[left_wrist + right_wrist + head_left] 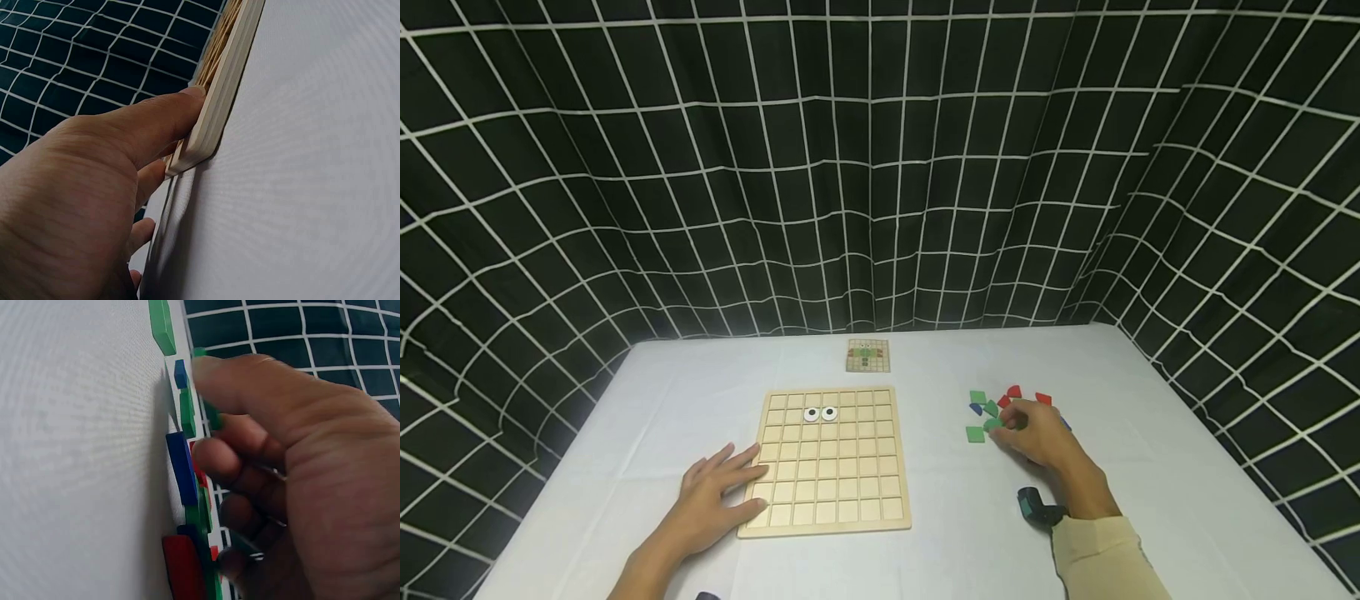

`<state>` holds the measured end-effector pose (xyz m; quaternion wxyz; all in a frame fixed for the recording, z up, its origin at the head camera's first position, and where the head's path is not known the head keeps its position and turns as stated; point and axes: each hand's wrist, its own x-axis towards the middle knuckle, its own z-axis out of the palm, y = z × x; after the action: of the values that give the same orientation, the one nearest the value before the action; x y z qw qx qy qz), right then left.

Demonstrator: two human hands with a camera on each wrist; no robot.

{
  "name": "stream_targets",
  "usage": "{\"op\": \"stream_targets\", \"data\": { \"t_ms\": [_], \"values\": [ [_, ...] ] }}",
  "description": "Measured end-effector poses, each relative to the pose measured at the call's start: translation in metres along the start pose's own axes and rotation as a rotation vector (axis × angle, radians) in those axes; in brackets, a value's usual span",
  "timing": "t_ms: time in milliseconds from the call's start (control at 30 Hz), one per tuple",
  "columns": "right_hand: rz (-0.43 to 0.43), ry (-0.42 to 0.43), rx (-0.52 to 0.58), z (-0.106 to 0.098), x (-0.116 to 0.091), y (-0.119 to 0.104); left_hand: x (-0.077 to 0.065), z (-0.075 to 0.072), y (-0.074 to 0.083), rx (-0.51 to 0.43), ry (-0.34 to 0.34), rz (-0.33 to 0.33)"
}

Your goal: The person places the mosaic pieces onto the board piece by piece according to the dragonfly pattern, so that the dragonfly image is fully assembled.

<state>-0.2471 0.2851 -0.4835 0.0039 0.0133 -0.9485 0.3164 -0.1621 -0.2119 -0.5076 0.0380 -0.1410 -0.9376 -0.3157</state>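
My left hand (715,498) lies spread over the left edge of a wooden grid board (850,525), its fingertips touching the frame. In the left wrist view the thumb rests on the rim of the board (219,94). Two white eye discs (829,413) sit side by side in cells near the board's top. Over the loose pieces at the right, my right hand (1039,433) pinches a green piece (992,424) between thumb and forefinger. The right wrist view shows this green piece (211,416) partly hidden behind the thumb.
Around the right hand lie a green square (975,434), another green square (977,397), a blue piece (976,408) and red pieces, including a red quarter-round (1015,391). Behind the board lies a small picture card (868,356). Dark grid-patterned curtains (872,208) surround the white table (662,392).
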Motion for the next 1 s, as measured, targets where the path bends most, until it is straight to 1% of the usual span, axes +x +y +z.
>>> {"op": "stream_targets", "data": {
  "t_ms": [100,200,333,433,567,667,833,1000],
  "values": [
    [-0.024,0.027,0.02,-0.002,0.0,-0.001,0.001,-0.001,0.0,0.0,0.004,0.004],
    [-0.07,0.061,0.024,-0.005,0.0,-0.003,0.002,0.0,-0.001,0.001,0.009,0.005],
    [-0.098,0.096,0.018,-0.007,-0.006,-0.011,0.001,0.002,-0.003,0.006,-0.005,0.012],
    [-0.127,0.128,0.046,-0.009,-0.011,-0.024,0.0,0.003,-0.003,0.004,-0.005,0.017],
    [-0.247,0.191,0.113,-0.01,-0.014,-0.045,-0.002,0.002,-0.002,-0.003,0.009,0.014],
    [-0.334,0.222,0.133,-0.011,-0.016,-0.062,-0.003,0.003,-0.001,-0.002,0.009,0.008],
    [-0.399,0.222,0.144,-0.009,-0.018,-0.093,-0.003,0.003,-0.001,0.005,0.004,-0.002],
    [-0.448,0.233,0.159,-0.001,-0.019,-0.118,0.0,0.002,0.0,0.003,0.006,-0.003]
  ]
}}
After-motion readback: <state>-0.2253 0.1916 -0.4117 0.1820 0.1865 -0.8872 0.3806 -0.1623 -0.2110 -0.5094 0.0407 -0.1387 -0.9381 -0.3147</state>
